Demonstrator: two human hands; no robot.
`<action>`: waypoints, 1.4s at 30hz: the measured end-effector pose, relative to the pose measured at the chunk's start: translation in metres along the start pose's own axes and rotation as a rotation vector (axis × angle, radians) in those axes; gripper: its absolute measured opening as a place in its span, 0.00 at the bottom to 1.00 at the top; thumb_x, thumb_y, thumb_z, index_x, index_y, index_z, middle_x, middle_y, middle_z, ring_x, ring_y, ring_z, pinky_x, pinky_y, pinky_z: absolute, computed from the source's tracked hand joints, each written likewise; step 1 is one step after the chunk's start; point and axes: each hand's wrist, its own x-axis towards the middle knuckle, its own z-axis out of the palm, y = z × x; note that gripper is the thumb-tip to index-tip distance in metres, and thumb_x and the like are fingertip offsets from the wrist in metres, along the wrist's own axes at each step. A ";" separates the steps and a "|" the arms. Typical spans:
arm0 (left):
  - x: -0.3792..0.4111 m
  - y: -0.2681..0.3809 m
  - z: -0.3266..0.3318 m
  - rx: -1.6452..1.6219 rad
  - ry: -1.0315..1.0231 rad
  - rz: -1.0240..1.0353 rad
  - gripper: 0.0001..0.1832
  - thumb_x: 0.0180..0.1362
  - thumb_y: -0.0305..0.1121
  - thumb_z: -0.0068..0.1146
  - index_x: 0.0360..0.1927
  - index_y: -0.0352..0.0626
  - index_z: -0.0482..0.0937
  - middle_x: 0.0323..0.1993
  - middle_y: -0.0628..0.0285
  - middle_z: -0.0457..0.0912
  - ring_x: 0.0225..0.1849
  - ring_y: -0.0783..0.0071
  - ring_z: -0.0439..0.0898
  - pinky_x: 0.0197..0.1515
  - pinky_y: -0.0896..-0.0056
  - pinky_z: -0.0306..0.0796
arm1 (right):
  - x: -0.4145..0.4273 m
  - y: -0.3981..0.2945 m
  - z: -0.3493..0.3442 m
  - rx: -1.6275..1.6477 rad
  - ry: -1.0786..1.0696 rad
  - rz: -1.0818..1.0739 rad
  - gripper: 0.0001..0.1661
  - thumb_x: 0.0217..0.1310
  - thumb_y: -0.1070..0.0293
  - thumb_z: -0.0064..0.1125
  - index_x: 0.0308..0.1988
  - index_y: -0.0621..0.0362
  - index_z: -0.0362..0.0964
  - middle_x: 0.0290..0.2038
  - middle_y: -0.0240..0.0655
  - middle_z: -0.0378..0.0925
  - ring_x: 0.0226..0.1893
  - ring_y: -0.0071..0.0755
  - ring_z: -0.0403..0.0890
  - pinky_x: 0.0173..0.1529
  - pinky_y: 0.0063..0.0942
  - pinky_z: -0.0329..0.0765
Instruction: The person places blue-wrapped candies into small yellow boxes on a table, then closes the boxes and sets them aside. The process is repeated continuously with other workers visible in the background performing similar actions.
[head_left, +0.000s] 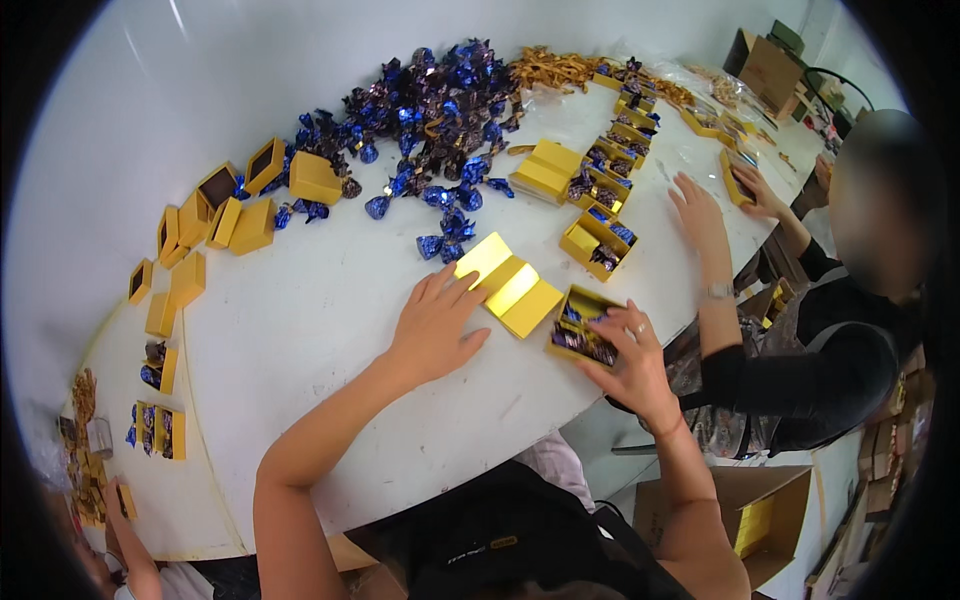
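Note:
My left hand (439, 326), fingers apart, rests its fingertips on the near end of a stack of shiny gold folded card inserts (510, 281). To the right, my right hand (634, 360) has its thumb along the near side of an open gold card box (559, 337) and its fingers over the box's right part. Dark purple and blue foil-wrapped sweets (581, 345) lie inside that box, partly hidden by my fingers. Just beyond stands another open gold box (577, 259) with foil-wrapped sweets and a gold card piece in it.
A heap of foil-wrapped sweets (442, 112) lies at the back, beside gold ribbons (555, 69). Filled boxes (611, 161) form a row. Empty boxes and lids (251, 226) sit left. A co-worker's hand (697, 210) reaches in from the right; another person's arm (131, 536) is lower left.

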 end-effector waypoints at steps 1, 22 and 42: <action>-0.006 -0.001 -0.001 0.017 0.011 -0.006 0.28 0.61 0.43 0.60 0.62 0.42 0.72 0.67 0.53 0.69 0.73 0.47 0.57 0.72 0.47 0.53 | 0.011 0.002 0.005 -0.044 0.027 0.007 0.28 0.44 0.62 0.78 0.46 0.59 0.78 0.42 0.43 0.77 0.52 0.50 0.78 0.70 0.50 0.67; -0.037 -0.052 -0.016 -0.134 0.433 -0.151 0.26 0.54 0.39 0.67 0.56 0.43 0.74 0.61 0.53 0.74 0.67 0.54 0.67 0.67 0.52 0.60 | 0.121 0.072 0.023 -0.118 -0.138 0.128 0.22 0.63 0.70 0.59 0.57 0.58 0.73 0.52 0.47 0.77 0.56 0.47 0.75 0.61 0.41 0.68; -0.170 -0.046 -0.086 0.308 0.003 -0.559 0.44 0.49 0.45 0.71 0.67 0.39 0.65 0.68 0.51 0.67 0.67 0.47 0.64 0.66 0.52 0.59 | 0.075 -0.002 -0.005 -0.044 -0.429 -0.055 0.56 0.44 0.54 0.78 0.69 0.54 0.60 0.69 0.54 0.62 0.67 0.59 0.64 0.69 0.46 0.61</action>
